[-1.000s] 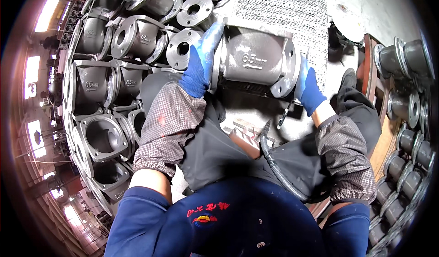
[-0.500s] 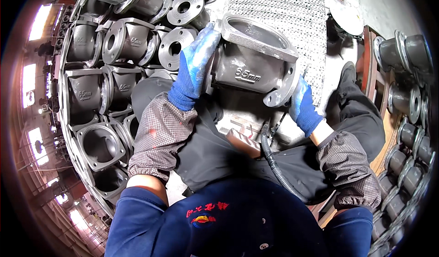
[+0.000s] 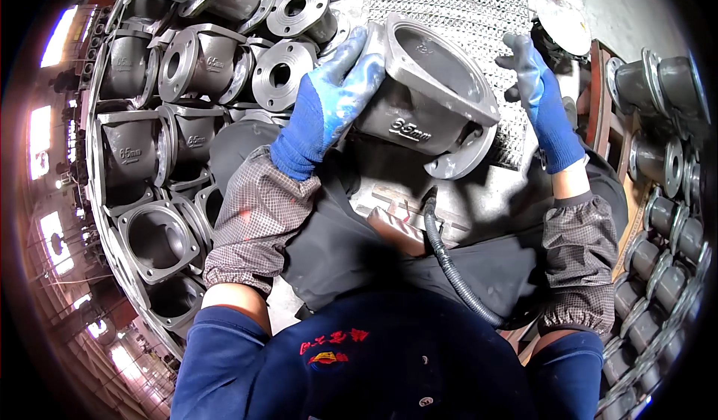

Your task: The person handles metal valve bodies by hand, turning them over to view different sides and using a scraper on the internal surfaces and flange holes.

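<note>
while a ribbed hose curves through the lower centre, the left hand grasps the left end of a grey flanged casting at upper centre; the right hand, fingers spread, is clear of it; beyond lies a textured panel.

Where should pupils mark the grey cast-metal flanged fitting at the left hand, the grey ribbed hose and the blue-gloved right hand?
Grey cast-metal flanged fitting (image 3: 416,113): head view, side wall.
Grey ribbed hose (image 3: 447,269): head view, mid-length.
Blue-gloved right hand (image 3: 540,87): head view, middle of glove.
</note>
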A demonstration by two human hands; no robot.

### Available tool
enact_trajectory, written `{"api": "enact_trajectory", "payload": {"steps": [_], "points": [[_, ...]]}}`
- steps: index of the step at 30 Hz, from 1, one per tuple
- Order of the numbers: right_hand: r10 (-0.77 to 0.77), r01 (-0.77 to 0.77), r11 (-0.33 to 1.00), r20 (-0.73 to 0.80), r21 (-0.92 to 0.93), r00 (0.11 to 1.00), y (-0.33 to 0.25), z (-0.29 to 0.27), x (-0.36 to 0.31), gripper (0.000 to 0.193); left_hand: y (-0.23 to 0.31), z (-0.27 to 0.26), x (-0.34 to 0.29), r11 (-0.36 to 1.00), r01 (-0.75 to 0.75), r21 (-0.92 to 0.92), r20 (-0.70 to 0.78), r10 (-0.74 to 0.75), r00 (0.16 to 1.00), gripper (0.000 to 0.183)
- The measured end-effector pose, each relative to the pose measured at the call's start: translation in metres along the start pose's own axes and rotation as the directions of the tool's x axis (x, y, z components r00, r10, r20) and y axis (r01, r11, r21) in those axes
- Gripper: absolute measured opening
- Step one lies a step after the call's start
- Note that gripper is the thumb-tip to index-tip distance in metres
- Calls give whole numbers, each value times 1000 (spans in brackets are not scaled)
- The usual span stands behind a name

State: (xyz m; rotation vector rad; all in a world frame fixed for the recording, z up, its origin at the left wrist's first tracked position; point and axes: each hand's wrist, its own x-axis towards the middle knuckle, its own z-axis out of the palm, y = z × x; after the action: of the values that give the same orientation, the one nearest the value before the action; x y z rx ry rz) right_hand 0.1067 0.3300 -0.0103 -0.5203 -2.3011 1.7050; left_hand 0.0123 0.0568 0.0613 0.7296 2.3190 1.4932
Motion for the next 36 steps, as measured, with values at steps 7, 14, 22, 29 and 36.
{"api": "enact_trajectory", "payload": {"steps": [7, 14, 22, 29, 36], "points": [[-238, 387, 672, 311, -631, 920, -59, 1, -18, 25, 2, -3, -5, 983, -174, 53, 78, 169, 982, 49], [-232, 513, 314, 459, -799, 857, -52, -7, 13, 14, 6, 5, 0, 962, -239, 130, 74, 231, 970, 47], [-243, 564, 340, 509, -752, 826, -46, -6, 27, 14, 12, 2, 1, 996, -77, 46, 121, 71, 990, 52], [-407, 537, 570, 353, -622, 842, -38, -16, 20, 26, 11, -3, 3, 995, -86, 56, 138, 78, 987, 54], [77, -67, 993, -108, 94, 991, -65, -24, -51, 44, -7, -8, 2, 995, -94, -24, 90, 96, 991, 45]]}}
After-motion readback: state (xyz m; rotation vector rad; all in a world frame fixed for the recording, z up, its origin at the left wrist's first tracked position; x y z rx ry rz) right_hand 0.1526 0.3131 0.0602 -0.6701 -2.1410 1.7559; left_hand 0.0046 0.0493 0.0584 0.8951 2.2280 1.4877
